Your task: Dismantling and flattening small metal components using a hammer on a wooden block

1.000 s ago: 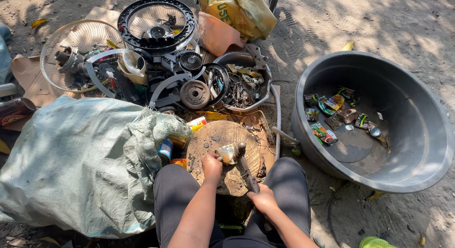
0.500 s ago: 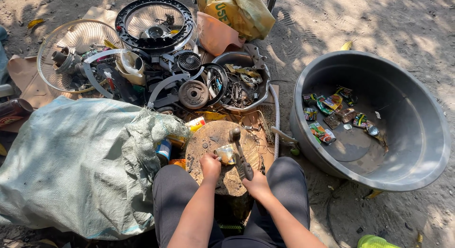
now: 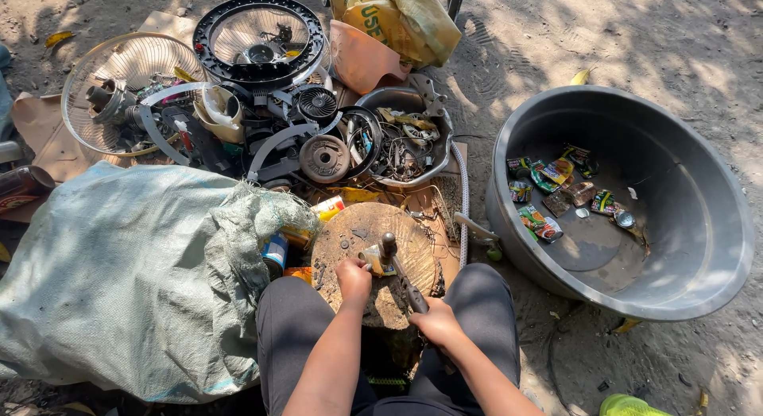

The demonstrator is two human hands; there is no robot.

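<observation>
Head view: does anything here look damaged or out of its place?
Yes. The cans in the grey basin are crushed flat. Behind the wooden block lie fan guards taken apart, among loose scrap. The left hand steadies a small can on the block; the right hand grips a hammer.

At the frame's centre, the round wooden block (image 3: pixel 373 261) is brown with darker scuffs. Left of it, the big woven sack (image 3: pixel 119 273) is pale grey-green. On the right, the wide plastic basin (image 3: pixel 715 225) is dark grey, and the crushed cans (image 3: pixel 556 189) inside it show green, yellow and red print. Upper middle, one fan guard (image 3: pixel 258 38) is black; the fan guard (image 3: pixel 119 90) at upper left is whitish. The crumpled bag (image 3: pixel 405 19) at the top is yellow.
</observation>
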